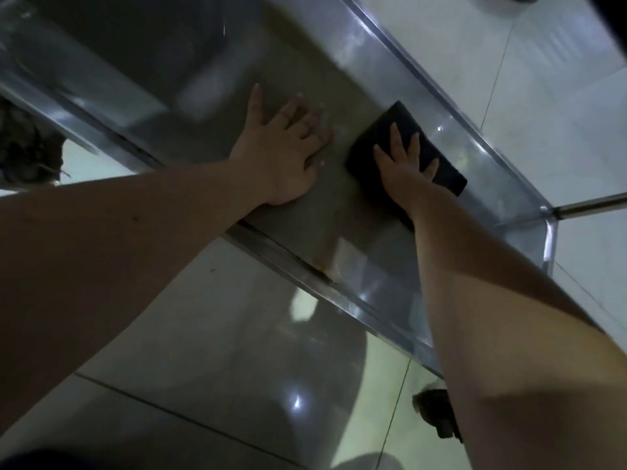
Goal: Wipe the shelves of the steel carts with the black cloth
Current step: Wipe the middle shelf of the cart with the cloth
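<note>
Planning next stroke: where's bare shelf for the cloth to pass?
Bare: shelf past the left hand, upper left; corner between right forearm and end rim. Crowded: mid-shelf, left hand beside right hand on cloth.

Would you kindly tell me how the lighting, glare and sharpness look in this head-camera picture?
Head view: dim overall; the shiny steel cart shelf blurs toward the upper left; glare spots sit on the glossy pale floor tiles; the folded black cloth under the right hand is a textureless dark patch; the left hand, flat on the shelf, is slightly soft.
</note>
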Available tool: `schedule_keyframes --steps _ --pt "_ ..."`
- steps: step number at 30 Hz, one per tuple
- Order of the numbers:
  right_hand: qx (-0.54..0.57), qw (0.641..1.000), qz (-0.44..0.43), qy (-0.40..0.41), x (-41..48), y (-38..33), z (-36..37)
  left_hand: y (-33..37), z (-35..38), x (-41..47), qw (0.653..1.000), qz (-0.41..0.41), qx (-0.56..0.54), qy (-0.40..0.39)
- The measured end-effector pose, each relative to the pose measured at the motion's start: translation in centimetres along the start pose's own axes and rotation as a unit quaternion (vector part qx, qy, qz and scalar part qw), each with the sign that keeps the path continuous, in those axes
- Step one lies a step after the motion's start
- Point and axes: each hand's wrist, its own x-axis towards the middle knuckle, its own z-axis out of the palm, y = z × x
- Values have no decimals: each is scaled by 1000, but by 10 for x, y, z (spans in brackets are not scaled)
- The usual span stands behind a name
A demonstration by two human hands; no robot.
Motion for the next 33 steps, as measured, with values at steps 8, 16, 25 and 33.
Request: schedule_keyframes --steps 8,16,25,33 --pt "26 999 -41 22 -115 10 49 -1 -2 1 1000 13 14 -24" --pt "27 999 -31 14 -158 -3 72 -21 -28 6 978 -31 -208 -21" --pt "59 998 9 22 -10 -41 14 -108 -38 -31 999 -11 -8 -30" --pt "8 996 -87 -2 -153 -39 72 -122 -25 -34 1000 -20 17 7"
